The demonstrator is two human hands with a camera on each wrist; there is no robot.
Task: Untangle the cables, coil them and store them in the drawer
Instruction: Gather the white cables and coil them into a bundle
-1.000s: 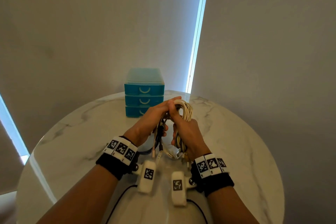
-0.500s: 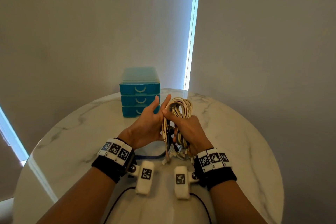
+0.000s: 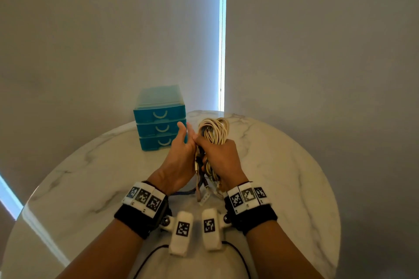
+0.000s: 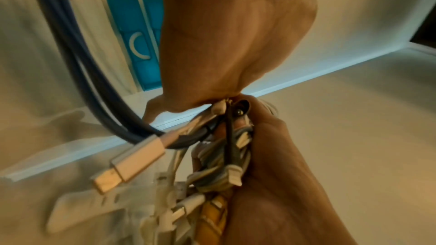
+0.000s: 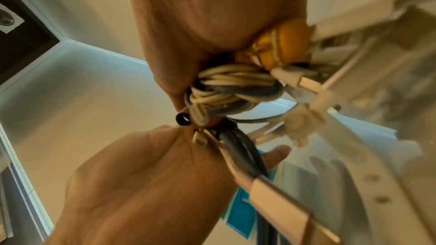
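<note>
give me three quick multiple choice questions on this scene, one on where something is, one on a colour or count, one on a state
1. Where does the teal plastic drawer unit stand?
A. far side of the round marble table
B. on the floor
C. in the person's lap

2. How many drawers does it have?
A. one
B. three
C. five

3. What state are the drawers in?
A. all closed
B. top one open
C. removed

Answers: 1 A, it sits beyond the hands near the wall. 2 B, three curved handles are stacked. 3 A, every front is flush, while the right hand grips the tangled bundle of cables.
</note>
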